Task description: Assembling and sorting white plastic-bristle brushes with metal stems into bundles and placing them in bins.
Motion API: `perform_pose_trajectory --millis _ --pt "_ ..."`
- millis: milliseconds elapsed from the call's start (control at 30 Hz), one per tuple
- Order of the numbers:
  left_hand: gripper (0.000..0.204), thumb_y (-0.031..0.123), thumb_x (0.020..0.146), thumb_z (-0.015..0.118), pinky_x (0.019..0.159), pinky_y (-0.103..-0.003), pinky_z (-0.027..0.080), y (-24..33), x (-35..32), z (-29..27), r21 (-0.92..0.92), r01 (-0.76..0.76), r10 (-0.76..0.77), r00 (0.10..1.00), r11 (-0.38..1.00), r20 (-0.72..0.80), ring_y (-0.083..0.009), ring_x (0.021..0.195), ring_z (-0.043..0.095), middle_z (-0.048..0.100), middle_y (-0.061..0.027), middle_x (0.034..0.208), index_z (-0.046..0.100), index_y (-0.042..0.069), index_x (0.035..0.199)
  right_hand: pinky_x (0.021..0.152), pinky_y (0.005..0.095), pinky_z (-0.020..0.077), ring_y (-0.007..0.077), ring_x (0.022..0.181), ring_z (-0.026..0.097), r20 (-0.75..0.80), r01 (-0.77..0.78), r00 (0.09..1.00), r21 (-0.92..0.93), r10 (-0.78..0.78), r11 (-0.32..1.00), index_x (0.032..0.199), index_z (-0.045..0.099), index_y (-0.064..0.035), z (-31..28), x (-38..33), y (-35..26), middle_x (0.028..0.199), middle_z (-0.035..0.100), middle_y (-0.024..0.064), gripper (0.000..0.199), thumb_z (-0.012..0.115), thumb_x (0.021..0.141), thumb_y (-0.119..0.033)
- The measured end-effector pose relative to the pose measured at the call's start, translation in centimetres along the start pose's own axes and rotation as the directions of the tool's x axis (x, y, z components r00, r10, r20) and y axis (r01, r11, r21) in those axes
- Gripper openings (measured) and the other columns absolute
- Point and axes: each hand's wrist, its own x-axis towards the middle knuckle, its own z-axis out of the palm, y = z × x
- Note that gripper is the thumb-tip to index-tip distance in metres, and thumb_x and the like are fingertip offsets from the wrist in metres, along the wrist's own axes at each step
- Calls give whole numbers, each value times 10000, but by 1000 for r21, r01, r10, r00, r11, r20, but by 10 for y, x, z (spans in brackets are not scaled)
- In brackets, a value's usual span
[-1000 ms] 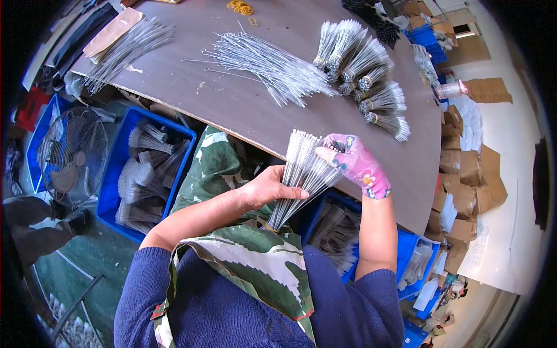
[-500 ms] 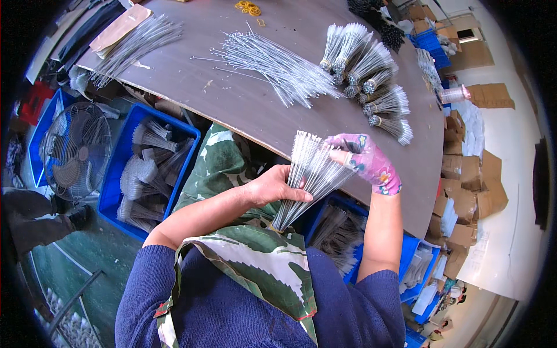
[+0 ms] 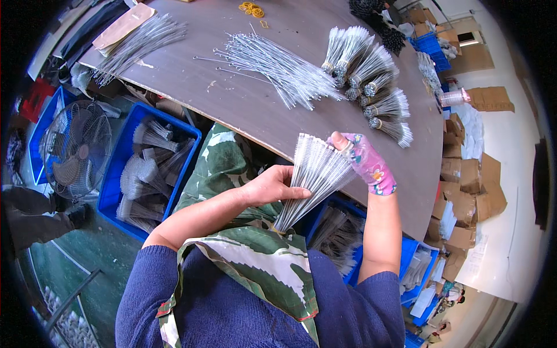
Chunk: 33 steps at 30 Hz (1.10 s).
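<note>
Silvery thin wire brushes, gathered in a fanned bundle (image 3: 313,180), sit between both hands just off the near edge of the brown wooden table (image 3: 232,98), above the lap. In the head view, the bare left hand (image 3: 272,185) has its grip closed around the bundle's middle, while the right hand (image 3: 365,162), in a pink patterned glove, pinches the spread bristle tops. The bundle looks light but springy and prone to splaying or slipping strand by strand; the narrow lower stems, where the wires converge, seem the surest place to hold. Tied finished bunches (image 3: 371,87) lie toward the table's far right edge.
</note>
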Motion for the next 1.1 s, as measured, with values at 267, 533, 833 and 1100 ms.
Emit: perform_pose_trajectory --millis 267,533,833,1100 --pt "341 300 785 698 668 -299 489 20 -6 17 530 -65 174 972 845 -157 -160 663 605 640 -136 735 600 -7 894 642 249 445 67 696 540 155 28 988 -26 -23 999 873 650 -9 2 6 -13 753 619 -4 191 680 764 -164" --pt "608 215 829 650 899 -327 431 -20 -20 0 154 55 0 942 987 -336 -191 1046 512 493 -139 1148 319 24 1302 790 246 447 89 864 561 196 71 975 192 -109 979 1042 600 15 -10 -6 13 923 619 12 326 655 738 -89" --pt "583 342 814 520 846 -328 461 -30 0 13 -530 369 -80 869 763 489 -236 858 611 597 -187 1043 425 -38 1246 815 258 440 101 885 550 207 315 908 235 -364 919 1055 594 13 -2 -25 -43 935 613 37 361 622 695 3" --pt "307 308 871 589 630 -254 448 50 -2 7 -101 -138 91 922 985 -377 -98 691 539 583 -23 774 580 24 988 726 262 484 121 788 587 -719 763 369 -127 -589 634 1016 600 -23 -8 -15 -44 942 609 58 214 647 811 -62"
